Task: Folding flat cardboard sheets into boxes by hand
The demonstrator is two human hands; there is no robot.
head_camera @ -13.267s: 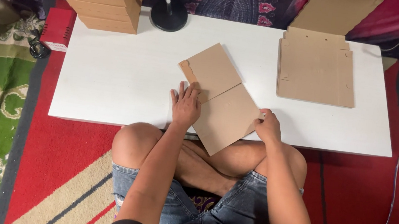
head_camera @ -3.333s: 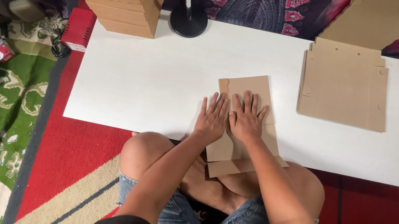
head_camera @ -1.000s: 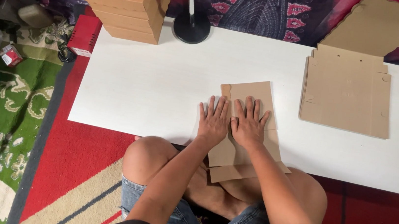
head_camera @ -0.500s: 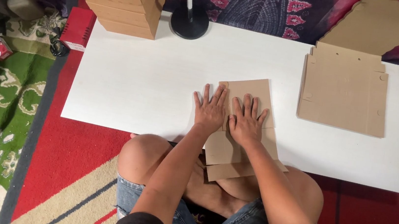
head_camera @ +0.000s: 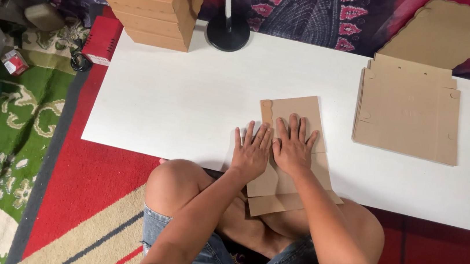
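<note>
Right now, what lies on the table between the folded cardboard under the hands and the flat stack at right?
Nothing: the head view shows only bare white table between the folded cardboard and the flat stack.

Blue denim shorts (frayed hems), black short sleeves; forearms, knees, both hands bare, no rings.

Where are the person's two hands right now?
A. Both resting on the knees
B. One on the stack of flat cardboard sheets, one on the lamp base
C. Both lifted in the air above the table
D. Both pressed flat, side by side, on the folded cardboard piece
D: the left hand and right hand lie flat, fingers spread, on the folded cardboard piece at the near edge of the white table.
</note>
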